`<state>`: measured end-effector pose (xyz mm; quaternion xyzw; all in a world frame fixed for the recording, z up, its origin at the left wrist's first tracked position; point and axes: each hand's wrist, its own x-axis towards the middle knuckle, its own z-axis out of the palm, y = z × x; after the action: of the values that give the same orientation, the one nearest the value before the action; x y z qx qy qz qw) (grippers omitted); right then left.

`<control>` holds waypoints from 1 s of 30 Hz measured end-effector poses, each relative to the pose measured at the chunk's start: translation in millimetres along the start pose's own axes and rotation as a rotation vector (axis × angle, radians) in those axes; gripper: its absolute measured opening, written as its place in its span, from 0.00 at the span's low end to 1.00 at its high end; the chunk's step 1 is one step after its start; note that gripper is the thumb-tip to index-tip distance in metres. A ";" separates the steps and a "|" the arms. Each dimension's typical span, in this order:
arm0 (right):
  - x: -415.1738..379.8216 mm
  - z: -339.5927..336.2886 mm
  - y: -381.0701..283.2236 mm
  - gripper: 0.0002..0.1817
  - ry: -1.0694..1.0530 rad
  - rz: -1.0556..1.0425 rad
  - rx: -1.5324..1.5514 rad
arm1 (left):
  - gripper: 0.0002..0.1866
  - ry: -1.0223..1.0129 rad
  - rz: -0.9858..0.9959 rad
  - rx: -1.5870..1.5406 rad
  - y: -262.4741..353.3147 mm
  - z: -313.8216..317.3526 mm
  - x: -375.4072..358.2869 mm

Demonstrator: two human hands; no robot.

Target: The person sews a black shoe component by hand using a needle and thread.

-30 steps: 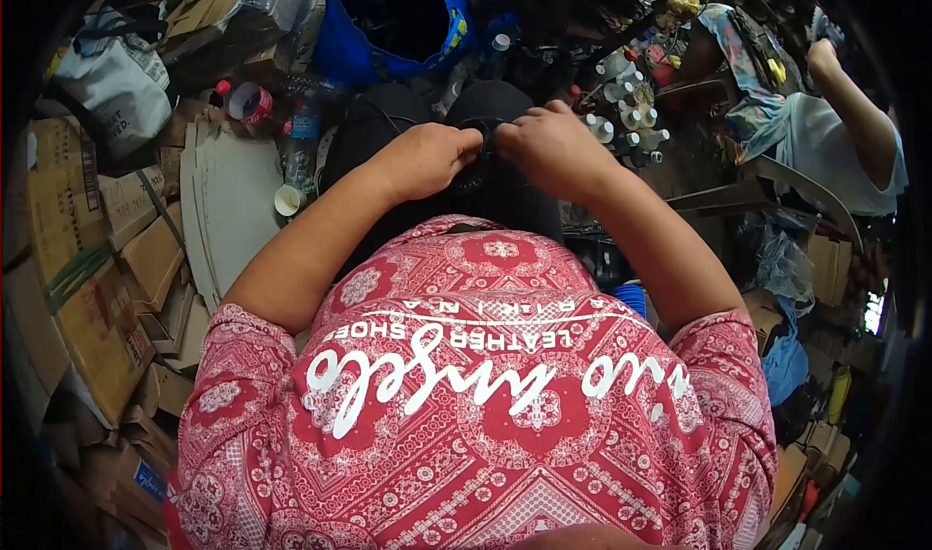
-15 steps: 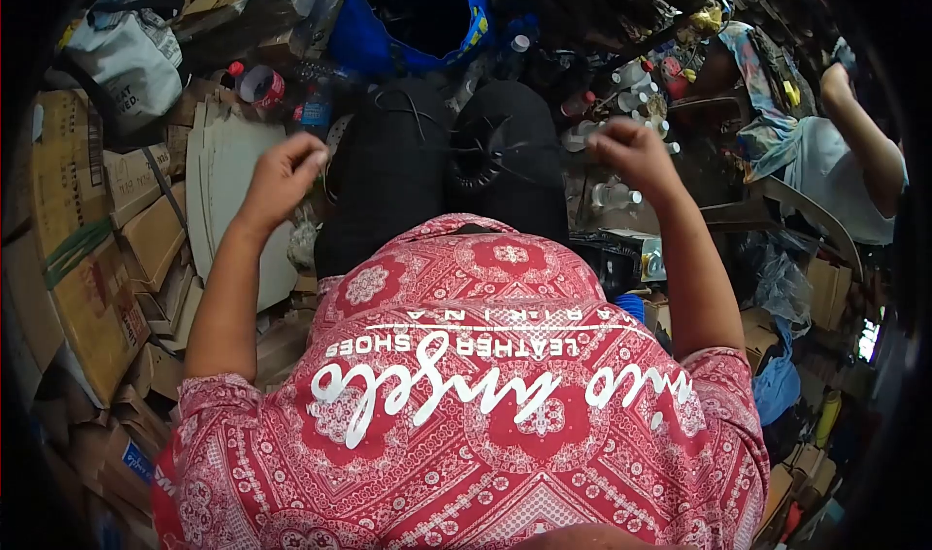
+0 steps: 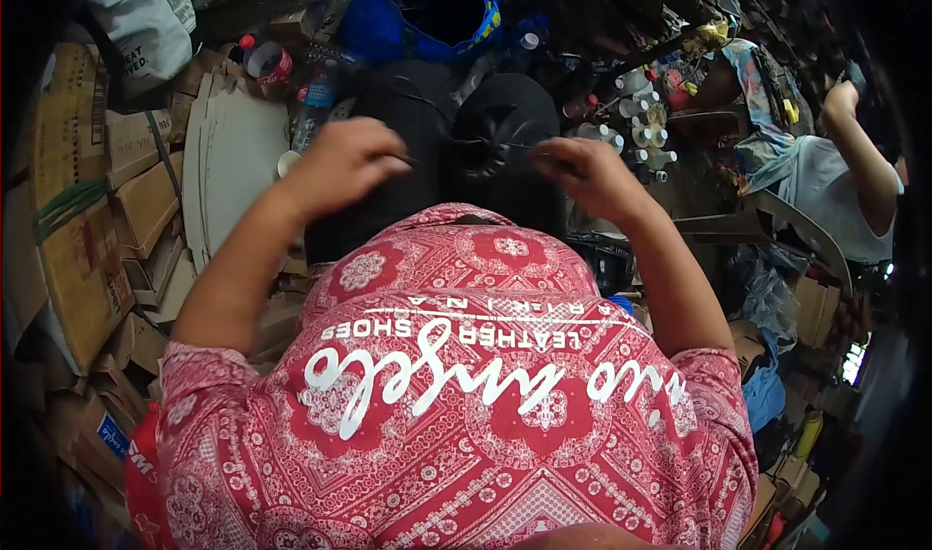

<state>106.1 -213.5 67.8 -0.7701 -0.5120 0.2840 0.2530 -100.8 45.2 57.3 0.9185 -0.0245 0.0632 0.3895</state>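
Note:
A round black part with fins [image 3: 493, 144] rests on the dark-clad knees. A thin black cord [image 3: 419, 96] curls over the left knee and runs to this part; another stretch leads toward the right. My right hand [image 3: 590, 173] is just right of the part, its fingers pinched on the cord. To the left of the part is my left hand [image 3: 348, 166], fingers closed and slightly blurred over the left thigh. Something small and dark shows at its fingertips, too small to name.
A blue bag [image 3: 374, 16] stands open ahead. Plastic bottles [image 3: 649, 137] lie to the right, flattened cardboard [image 3: 73, 152] and a pale curved panel [image 3: 233, 171] to the left. Another person's arm [image 3: 869, 152] is at the far right, beside a curved frame [image 3: 820, 234].
Both hands have moved inward toward the round part, my left hand farther than my right hand. The view has shifted slightly.

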 end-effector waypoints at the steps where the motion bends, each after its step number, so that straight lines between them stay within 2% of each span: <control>1: -11.5 -4.4 21.5 0.13 0.031 0.064 -0.102 | 0.06 0.056 -0.076 0.131 -20.8 -13.3 -14.4; 3: -43.4 -19.7 57.9 0.13 0.140 0.295 0.032 | 0.07 0.203 -0.359 0.208 -63.5 -50.7 -50.6; 4: -63.9 -28.3 85.6 0.13 0.204 0.346 -0.023 | 0.09 0.308 -0.405 0.247 -102.3 -74.7 -77.4; 5: -86.4 -39.9 113.1 0.14 0.268 0.397 -0.078 | 0.10 0.314 -0.500 0.488 -117.1 -106.7 -98.9; 6: -112.2 -54.3 132.5 0.13 0.327 0.471 -0.085 | 0.10 0.389 -0.613 0.524 -129.6 -135.7 -121.1; 7: -141.5 -68.5 149.7 0.13 0.386 0.543 -0.092 | 0.11 0.438 -0.683 0.520 -153.7 -167.9 -151.8; 9: -205.3 -95.1 186.3 0.12 0.505 0.584 -0.173 | 0.14 0.537 -0.666 0.589 -209.5 -227.8 -221.6; 10: -243.6 -104.8 209.6 0.12 0.527 0.660 -0.210 | 0.14 0.540 -0.667 0.590 -205.8 -231.6 -218.0; 11: -264.9 -110.0 224.2 0.12 0.548 0.736 -0.247 | 0.14 0.440 -0.772 0.653 -198.1 -232.9 -210.0; 12: -257.9 -108.2 217.7 0.13 0.482 0.817 -0.314 | 0.15 0.335 -0.877 0.715 -189.1 -228.7 -199.3; 13: -254.6 -102.9 212.9 0.13 0.412 0.901 -0.380 | 0.16 0.352 -0.895 0.686 -182.4 -207.6 -175.1; 14: -242.2 -97.4 219.4 0.15 0.253 0.952 -0.412 | 0.17 0.374 -0.909 0.656 -171.1 -175.6 -141.1; 15: -227.8 -86.2 234.0 0.16 0.051 0.900 -0.417 | 0.19 0.402 -0.704 0.466 -150.1 -142.4 -107.7; 16: -220.8 -67.8 269.8 0.19 -0.020 0.732 -0.179 | 0.21 0.327 -0.598 0.441 -123.5 -109.7 -71.2; 17: -158.0 -57.5 182.0 0.20 -0.114 0.688 -0.274 | 0.21 0.303 -0.402 0.146 -106.6 -75.7 -38.8; 18: -123.0 -43.8 143.0 0.21 -0.044 0.659 -0.121 | 0.21 0.178 -0.256 0.021 -73.9 -49.9 -6.6; 19: -93.7 -31.4 121.4 0.21 0.005 0.575 -0.169 | 0.21 0.130 -0.234 -0.119 -45.7 -23.9 16.0; 20: -66.1 -23.9 73.9 0.22 0.129 0.458 0.012 | 0.22 0.042 -0.126 -0.175 -29.8 -3.5 34.3; 22: -25.2 -6.6 47.5 0.15 0.218 0.342 0.294 | 0.23 -0.022 0.050 -0.202 -20.2 29.3 66.3; 23: -9.5 -3.9 32.1 0.15 0.220 0.341 0.293 | 0.20 -0.036 0.047 -0.308 -20.2 42.0 79.4; 25: 15.5 -6.6 3.7 0.11 0.203 0.038 0.090 | 0.16 -0.150 -0.098 -0.425 -19.2 48.6 97.3; 26: 23.4 -6.5 0.4 0.11 0.203 0.038 0.090 | 0.16 -0.150 -0.098 -0.426 -19.7 47.9 102.4; 28: 34.2 -7.1 -2.6 0.08 0.161 0.007 -0.006 | 0.12 -0.305 -0.108 -0.313 -18.7 43.8 109.8; 30: 38.5 -8.0 -5.0 0.08 0.150 0.006 -0.027 | 0.11 -0.337 -0.142 -0.374 -18.7 42.7 113.7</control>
<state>120.5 -176.7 70.0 -0.7940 -0.4933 0.2196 0.2795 17.8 28.0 29.9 0.8277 -0.0357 -0.1236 0.5462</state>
